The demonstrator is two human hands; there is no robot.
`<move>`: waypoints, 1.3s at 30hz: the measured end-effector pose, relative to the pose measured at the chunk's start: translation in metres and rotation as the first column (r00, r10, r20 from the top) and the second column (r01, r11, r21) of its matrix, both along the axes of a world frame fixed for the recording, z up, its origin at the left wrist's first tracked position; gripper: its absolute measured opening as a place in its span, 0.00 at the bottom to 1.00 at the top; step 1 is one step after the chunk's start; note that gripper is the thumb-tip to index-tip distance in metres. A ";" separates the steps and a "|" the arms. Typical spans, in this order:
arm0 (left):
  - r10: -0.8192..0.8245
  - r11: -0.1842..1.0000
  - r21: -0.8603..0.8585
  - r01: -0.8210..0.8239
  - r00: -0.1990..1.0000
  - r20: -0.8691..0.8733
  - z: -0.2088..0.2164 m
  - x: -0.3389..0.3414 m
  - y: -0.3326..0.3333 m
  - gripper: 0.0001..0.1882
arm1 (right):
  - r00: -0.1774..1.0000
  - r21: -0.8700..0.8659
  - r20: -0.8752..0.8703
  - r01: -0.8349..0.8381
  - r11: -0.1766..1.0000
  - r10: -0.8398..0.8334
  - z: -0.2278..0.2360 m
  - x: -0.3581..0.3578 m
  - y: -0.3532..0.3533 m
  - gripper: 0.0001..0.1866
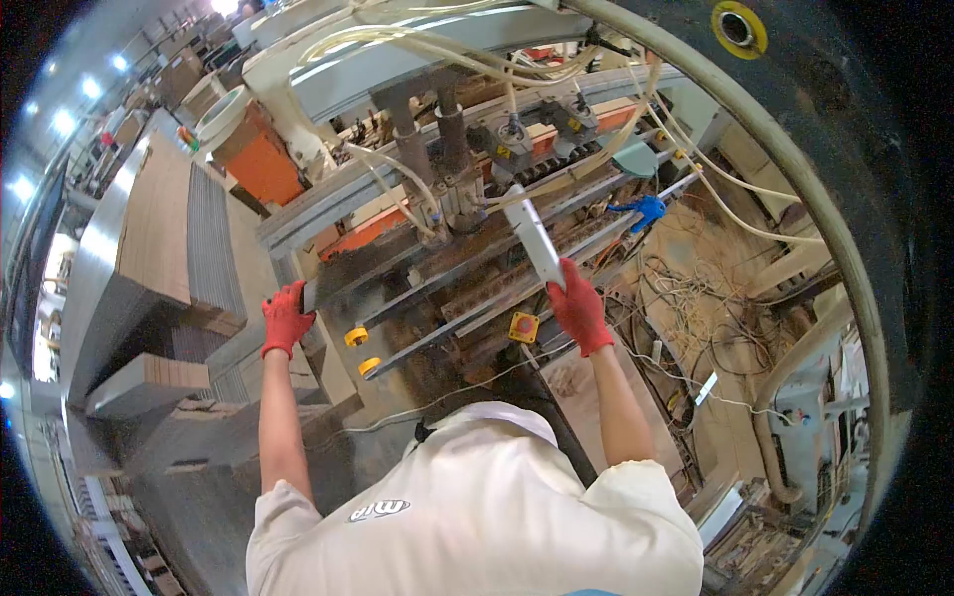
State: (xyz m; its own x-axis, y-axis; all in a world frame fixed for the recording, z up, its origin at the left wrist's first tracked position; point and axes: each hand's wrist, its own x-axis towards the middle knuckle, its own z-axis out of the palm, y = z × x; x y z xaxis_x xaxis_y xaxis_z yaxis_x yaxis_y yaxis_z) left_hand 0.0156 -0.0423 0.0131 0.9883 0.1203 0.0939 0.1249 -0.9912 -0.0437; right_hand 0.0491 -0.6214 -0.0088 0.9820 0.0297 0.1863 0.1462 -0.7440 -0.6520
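Observation:
In my right hand (578, 310), gloved in red, is the near end of a narrow white panel strip (534, 238). The strip slants away over the machine's metal rails (467, 310), its far end close to the drilling heads. My left hand (286, 314), also in a red glove, is closed at the left side of the machine, beside a small grey edge. What its fingers grip there is mostly hidden. Two yellow round stops (356, 337) sit at the rails' near ends, between my hands. A yellow box with a red button (524, 327) lies just left of my right hand.
Tall stacks of boards (154, 223) stand at the left. An orange box (260, 159) is behind them. Pale hoses (397, 38) loop over the machine. A blue air gun (644, 211) hangs at the right, above tangled cables (696, 308). A thick curved pipe (795, 164) arches along the right.

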 end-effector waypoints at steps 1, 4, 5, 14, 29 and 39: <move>0.011 1.000 0.014 -0.011 1.000 -0.006 -0.001 0.002 -0.001 0.38 | 0.997 0.127 0.072 0.024 0.992 -0.034 -0.006 0.001 0.001 0.24; 0.001 1.000 0.011 -0.001 1.000 0.012 0.001 0.000 -0.003 0.38 | 1.000 0.569 -0.010 0.021 0.822 -0.019 -0.016 0.014 -0.008 0.25; 0.046 0.999 -0.004 -0.046 0.999 -0.027 0.002 -0.001 -0.005 0.37 | 1.000 0.620 -0.008 0.021 0.785 -0.020 -0.019 0.021 -0.012 0.26; 0.096 0.978 -0.182 -0.100 0.995 -0.032 -0.007 -0.036 -0.012 0.36 | 0.970 0.028 0.157 0.185 0.982 -0.187 0.008 0.034 -0.022 0.26; 0.347 0.788 0.209 -0.579 0.698 0.626 -0.028 -0.403 -0.208 0.27 | 0.720 0.843 -0.507 0.528 0.101 0.473 0.044 -0.090 0.151 0.19; 0.877 0.146 0.145 -0.979 0.196 0.438 -0.041 -0.632 -0.367 0.27 | 0.269 0.858 -0.297 0.497 0.132 0.916 0.015 -0.093 0.229 0.26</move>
State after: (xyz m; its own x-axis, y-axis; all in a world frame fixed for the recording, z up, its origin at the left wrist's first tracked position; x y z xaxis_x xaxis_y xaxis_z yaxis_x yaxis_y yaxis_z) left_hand -0.6167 -0.4095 -0.0277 0.0819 0.8415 0.5340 0.9916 -0.0152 -0.1282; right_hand -0.0439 -0.3925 0.0064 0.4330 0.8331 -0.3441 -0.8681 0.2827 -0.4081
